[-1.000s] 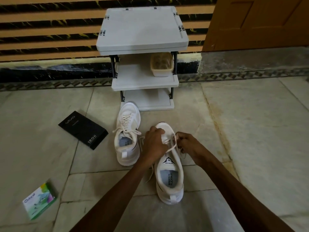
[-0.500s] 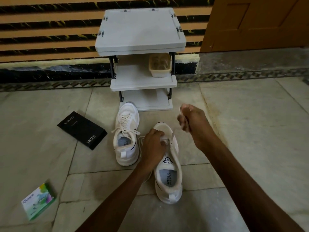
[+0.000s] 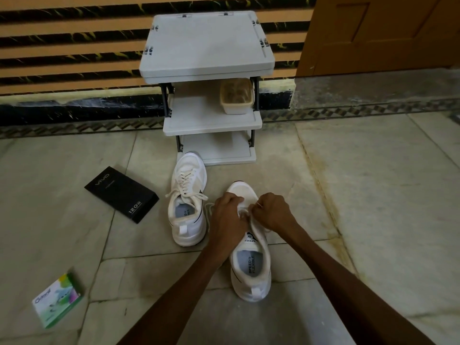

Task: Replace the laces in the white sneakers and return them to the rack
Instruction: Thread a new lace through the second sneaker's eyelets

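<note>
Your two hands are close together, almost touching, over the front half of a white sneaker [image 3: 251, 268] that lies on the stone floor [image 3: 373, 195], toe pointing away from you. Your left hand [image 3: 230, 215] has its fingers curled down onto the sneaker's eyelet area, gripping it; what it pinches under the knuckles is hidden. Your right hand [image 3: 272, 212] is curled too, pinching a thin white lace [image 3: 258, 204] at its fingertips.

Just left of your left hand stands the second white sneaker [image 3: 188, 202], laced, its loose ends trailing sideways. Beyond both hands is a grey three-shelf rack [image 3: 209, 46] against the wall, with a beige tub [image 3: 236, 97] on its middle shelf. Farther left of your left hand lies a black box [image 3: 122, 194]. A small green and white box [image 3: 57, 300] lies well to the left of your left forearm, nearer to you.
</note>
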A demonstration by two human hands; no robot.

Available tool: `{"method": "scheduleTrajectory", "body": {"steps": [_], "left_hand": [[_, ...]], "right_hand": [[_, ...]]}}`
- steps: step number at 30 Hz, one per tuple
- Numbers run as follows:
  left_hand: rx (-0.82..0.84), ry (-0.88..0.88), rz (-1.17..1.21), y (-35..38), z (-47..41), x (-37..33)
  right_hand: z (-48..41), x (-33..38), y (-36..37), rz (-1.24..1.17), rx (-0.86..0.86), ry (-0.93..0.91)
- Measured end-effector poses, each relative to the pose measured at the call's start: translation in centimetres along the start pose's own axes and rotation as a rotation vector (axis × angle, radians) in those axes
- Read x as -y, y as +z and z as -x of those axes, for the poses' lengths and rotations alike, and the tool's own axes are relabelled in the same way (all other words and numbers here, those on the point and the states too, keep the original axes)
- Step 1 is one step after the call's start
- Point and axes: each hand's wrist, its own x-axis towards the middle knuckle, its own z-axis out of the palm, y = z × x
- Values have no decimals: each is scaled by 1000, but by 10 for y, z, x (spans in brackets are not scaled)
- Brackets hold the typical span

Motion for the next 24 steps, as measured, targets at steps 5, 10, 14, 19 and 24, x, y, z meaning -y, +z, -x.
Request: {"method": "scheduleTrajectory", "body": {"steps": [5, 10, 14, 19, 24], "left_hand": [[-6, 1, -61, 0, 1, -3], [3, -5, -169, 3, 2, -11], [-28, 10, -207, 4, 3, -14], [-20, 22, -243, 5, 3, -13], [-9, 6, -225, 1, 6, -17]], "right_hand": [[3, 4, -3, 122, 139, 78], [8, 9, -37, -404, 351, 170], [18, 24, -77, -1084, 459, 218], [35, 41, -104, -1312, 517, 94], [38, 53, -119, -803, 286, -104]]}}
